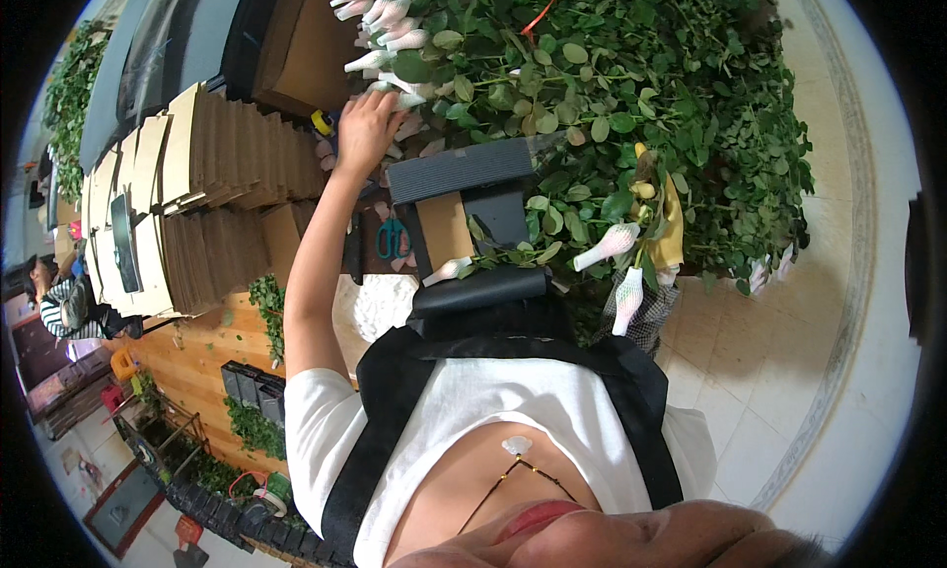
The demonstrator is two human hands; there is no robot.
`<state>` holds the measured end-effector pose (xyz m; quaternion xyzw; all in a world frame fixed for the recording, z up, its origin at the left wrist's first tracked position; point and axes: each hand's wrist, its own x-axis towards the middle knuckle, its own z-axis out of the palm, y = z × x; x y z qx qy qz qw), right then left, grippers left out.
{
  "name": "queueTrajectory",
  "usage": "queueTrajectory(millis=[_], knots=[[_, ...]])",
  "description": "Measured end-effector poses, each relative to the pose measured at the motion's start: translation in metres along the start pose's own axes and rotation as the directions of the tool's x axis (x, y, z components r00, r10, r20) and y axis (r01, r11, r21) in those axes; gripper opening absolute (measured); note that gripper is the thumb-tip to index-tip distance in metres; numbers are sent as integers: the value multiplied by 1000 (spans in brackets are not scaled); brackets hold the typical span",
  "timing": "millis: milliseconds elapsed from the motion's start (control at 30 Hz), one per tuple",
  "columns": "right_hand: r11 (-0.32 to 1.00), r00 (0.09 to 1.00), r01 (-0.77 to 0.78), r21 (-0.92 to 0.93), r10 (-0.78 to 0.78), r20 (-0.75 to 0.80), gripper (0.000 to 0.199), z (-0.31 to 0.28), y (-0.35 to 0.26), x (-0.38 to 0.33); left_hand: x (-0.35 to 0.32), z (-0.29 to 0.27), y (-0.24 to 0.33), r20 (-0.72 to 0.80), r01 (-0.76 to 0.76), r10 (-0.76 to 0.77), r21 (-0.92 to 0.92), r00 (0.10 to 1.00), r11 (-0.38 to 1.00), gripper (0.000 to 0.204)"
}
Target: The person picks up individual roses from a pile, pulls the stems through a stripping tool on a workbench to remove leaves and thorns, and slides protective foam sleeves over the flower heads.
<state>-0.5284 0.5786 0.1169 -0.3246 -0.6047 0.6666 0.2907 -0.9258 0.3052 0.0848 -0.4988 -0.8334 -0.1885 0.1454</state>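
Note:
At the heap's left edge, my left hand [367, 132] curls its fingers over a netted rose head [404, 100], next to a row of other rose heads in white mesh sleeves [388, 21]. On the right, my right hand [669, 228] wears a yellow glove and closes around rose stems; leaves partly hide its fingers. Two netted rose heads, one pinkish [607, 246] and one whiter [628, 300], point toward me beside this glove. Between my hands, another netted rose [449, 270] lies across a black stand with a ribbed top bar [461, 170].
A large heap of leafy rose stems [631, 75] covers the work surface ahead. Stacked cardboard sheets [197, 203] stand at left. Teal-handled scissors [393, 238] lie beside the stand, near a yellow tape measure [323, 123]. Another person [74, 307] is at far left.

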Motion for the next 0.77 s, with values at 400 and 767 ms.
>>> queueTrajectory(millis=[400, 767], knots=[[957, 974, -222, 186, 226, -3, 56, 16, -21, -2, 0, 72, 19, 764, 297, 10, -262, 645, 918, 69], [955, 953, -236, 179, 192, 232, 52, 13, -9, 4, 40, -55, 39, 736, 469, 9, -441, 677, 765, 38]])
